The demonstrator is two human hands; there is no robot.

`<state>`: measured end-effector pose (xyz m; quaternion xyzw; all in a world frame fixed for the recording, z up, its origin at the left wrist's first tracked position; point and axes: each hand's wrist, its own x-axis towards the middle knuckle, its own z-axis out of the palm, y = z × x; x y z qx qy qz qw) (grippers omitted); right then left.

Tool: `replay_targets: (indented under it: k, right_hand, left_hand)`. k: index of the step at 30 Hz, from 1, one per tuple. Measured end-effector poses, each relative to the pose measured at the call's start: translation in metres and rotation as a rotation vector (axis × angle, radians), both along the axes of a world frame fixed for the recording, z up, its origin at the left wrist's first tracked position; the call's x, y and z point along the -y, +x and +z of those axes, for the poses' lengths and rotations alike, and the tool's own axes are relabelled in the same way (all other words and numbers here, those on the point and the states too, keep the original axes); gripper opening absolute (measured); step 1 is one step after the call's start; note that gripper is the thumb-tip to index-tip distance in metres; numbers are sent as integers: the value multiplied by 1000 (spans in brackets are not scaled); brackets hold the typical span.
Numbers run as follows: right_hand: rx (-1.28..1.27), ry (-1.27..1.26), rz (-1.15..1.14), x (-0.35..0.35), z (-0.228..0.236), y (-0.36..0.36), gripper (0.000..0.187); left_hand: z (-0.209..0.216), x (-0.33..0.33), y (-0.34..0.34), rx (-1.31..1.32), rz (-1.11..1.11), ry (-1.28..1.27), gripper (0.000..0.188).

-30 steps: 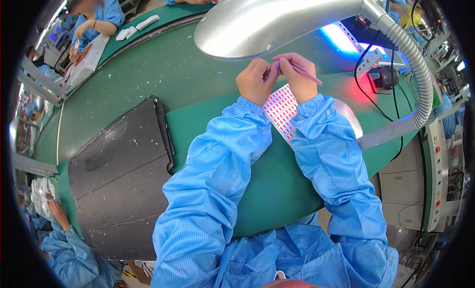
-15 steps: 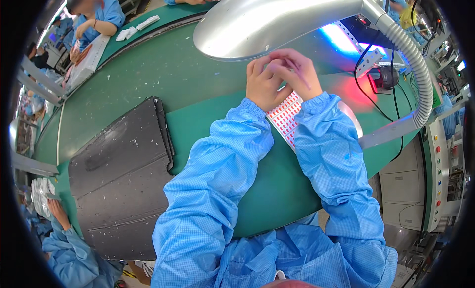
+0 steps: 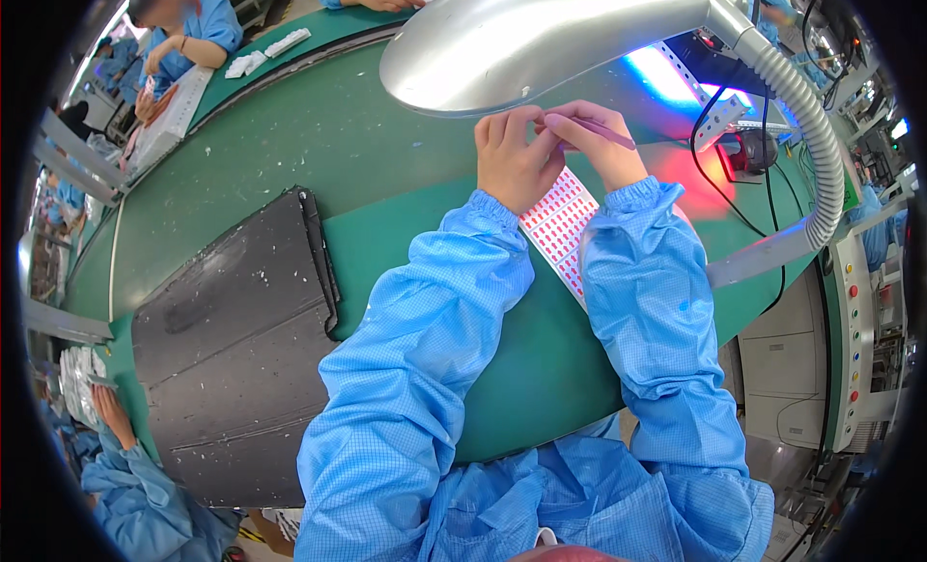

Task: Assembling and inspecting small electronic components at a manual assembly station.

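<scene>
Under the silver lamp head (image 3: 483, 60), my two hands meet with their fingertips close together. My right hand (image 3: 606, 156) is closed around a slender purplish pair of tweezers (image 3: 610, 134), whose back end points right. My left hand (image 3: 517, 158) is closed, its fingertips curled beside the tips of the right; whatever it pinches is hidden. Below my hands, on the green mat, lies a white sheet of small red stickers (image 3: 563, 219), partly covered by my right sleeve and left hand.
A large black folded sheet (image 3: 241, 340) lies on the bench to my left. The lamp's ribbed gooseneck (image 3: 816, 118) curves down on the right, beside black cables and a red-lit device (image 3: 751, 152). Co-workers in blue sit at far left, with white parts (image 3: 288, 42) on their bench.
My right hand has turned and shifted slightly right, showing the tweezers more plainly. My left hand has moved a little left, and more of the sticker sheet shows between my arms.
</scene>
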<state>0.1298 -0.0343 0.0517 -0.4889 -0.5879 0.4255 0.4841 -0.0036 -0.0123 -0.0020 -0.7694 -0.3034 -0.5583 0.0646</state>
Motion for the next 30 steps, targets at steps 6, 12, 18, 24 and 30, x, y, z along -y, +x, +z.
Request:
replay_targets:
  k: [6, 12, 18, 24, 30]
  right_hand:
    - [-22, -90, 29, 7, 9, 10, 29]
    - [-81, -215, 32, 9, 11, 12, 32]
    - [-175, -109, -220, 9, 13, 8, 49]
    - [-587, -73, -36, 4, 13, 5, 74]
    - [-965, -87, 227, 7, 10, -13, 77]
  left_hand:
    - [-2, 2, 4, -161, 54, 11, 29]
    - [-4, 0, 3, -209, 42, -20, 35]
    - [4, 2, -1, -78, -160, -220, 59]
    - [-6, -16, 0, 503, -518, -614, 69]
    - [-10, -27, -6, 1096, -954, -1063, 49]
